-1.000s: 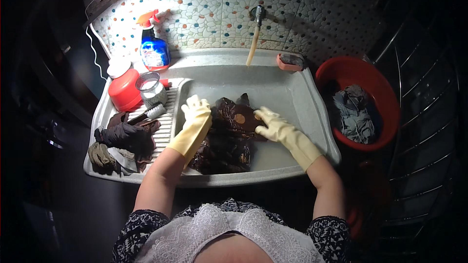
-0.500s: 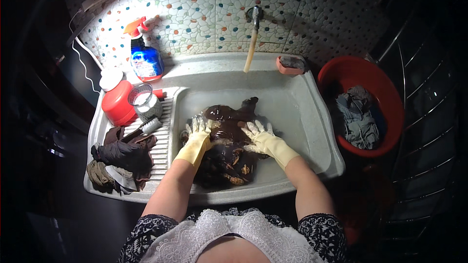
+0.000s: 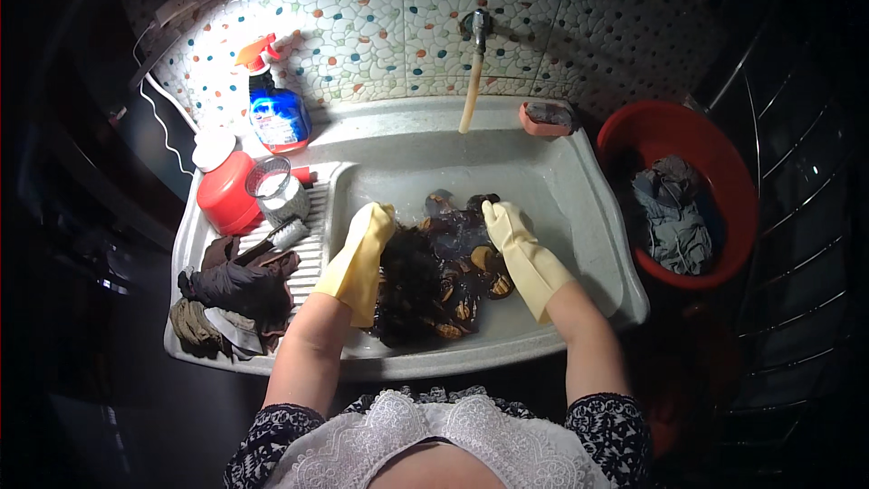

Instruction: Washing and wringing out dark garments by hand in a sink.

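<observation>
A dark, wet garment [image 3: 460, 254] with tan-gold patterned patches and a black furry part lies in the cloudy water of the grey sink [image 3: 593, 217]. My left hand [image 3: 369, 231], in a pale yellow rubber glove, is closed at the garment's left side, above the furry part. My right hand [image 3: 510, 228], gloved alike, is closed on its upper right edge. Between the hands the cloth is spread out, partly under water. The fingertips of both hands are mostly hidden.
On the left ledge stand a blue spray bottle [image 3: 279, 118], a red container [image 3: 228, 192], a glass of white powder [image 3: 282, 195], a brush [image 3: 285, 235] and dark cloths [image 3: 240, 285]. A tap hose [image 3: 472, 95] hangs behind; a soap dish [image 3: 546, 119] and red basin [image 3: 738, 235] are right.
Both hands have gone from fingers spread flat on the garment to closed grips on it. The garment now lies more spread, showing more patterned patches and the black furry part.
</observation>
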`<action>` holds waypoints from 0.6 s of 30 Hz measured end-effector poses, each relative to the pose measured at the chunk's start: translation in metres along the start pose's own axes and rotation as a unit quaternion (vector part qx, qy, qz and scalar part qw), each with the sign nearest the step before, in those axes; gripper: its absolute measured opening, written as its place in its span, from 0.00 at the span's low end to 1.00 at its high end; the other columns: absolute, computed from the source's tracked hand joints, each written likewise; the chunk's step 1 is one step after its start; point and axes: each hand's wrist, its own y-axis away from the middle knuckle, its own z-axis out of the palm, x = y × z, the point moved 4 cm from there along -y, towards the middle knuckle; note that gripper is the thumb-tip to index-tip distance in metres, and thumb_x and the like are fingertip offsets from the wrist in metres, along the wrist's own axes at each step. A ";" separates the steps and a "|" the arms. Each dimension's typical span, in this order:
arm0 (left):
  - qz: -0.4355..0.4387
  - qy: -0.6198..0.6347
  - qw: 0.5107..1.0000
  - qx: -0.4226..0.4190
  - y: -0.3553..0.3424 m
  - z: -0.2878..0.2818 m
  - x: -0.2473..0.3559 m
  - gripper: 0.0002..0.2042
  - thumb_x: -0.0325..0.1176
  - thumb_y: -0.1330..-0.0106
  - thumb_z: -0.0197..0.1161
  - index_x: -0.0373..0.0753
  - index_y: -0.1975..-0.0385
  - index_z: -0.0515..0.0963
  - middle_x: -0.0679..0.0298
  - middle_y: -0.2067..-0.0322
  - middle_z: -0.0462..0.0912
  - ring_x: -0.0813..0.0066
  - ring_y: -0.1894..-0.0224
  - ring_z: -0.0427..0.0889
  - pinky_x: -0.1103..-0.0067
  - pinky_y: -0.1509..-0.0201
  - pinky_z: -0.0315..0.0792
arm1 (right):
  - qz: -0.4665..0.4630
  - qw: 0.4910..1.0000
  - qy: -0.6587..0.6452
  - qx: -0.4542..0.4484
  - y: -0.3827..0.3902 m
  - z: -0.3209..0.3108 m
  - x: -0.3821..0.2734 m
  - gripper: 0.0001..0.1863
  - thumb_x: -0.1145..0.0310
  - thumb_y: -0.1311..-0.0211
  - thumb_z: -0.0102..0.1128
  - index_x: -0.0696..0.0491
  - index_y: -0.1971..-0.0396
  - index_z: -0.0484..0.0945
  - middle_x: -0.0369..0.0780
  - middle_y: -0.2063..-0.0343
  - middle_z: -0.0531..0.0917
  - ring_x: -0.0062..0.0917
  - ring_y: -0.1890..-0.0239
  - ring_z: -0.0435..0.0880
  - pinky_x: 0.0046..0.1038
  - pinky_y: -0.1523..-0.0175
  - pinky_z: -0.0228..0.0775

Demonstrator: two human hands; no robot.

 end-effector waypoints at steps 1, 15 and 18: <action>0.090 -0.122 0.965 0.212 -0.006 -0.029 -0.104 0.16 0.44 0.28 0.52 0.40 0.65 0.83 0.56 0.77 0.84 0.56 0.73 0.84 0.68 0.68 0.76 | -0.040 0.999 -0.029 -0.004 -0.006 0.007 -0.070 0.24 0.48 0.29 0.48 0.53 0.62 0.85 0.50 0.61 0.87 0.50 0.57 0.85 0.46 0.51 0.77; -0.179 0.788 0.489 -0.329 0.071 0.038 0.110 0.39 0.68 0.28 0.44 0.40 0.30 0.64 0.52 0.32 0.69 0.57 0.31 0.68 0.61 0.27 0.60 | 0.035 0.988 -0.146 -0.038 -0.013 0.144 -0.048 0.17 0.61 0.36 0.50 0.55 0.70 0.85 0.48 0.64 0.87 0.38 0.59 0.88 0.42 0.55 0.79; -0.153 0.802 0.497 -0.294 0.032 0.089 0.112 0.33 0.62 0.25 0.44 0.40 0.35 0.70 0.52 0.41 0.77 0.57 0.42 0.76 0.64 0.37 0.69 | -0.188 0.982 -0.034 0.000 -0.022 0.154 -0.052 0.16 0.61 0.35 0.49 0.55 0.65 0.85 0.48 0.65 0.86 0.41 0.61 0.87 0.43 0.56 0.79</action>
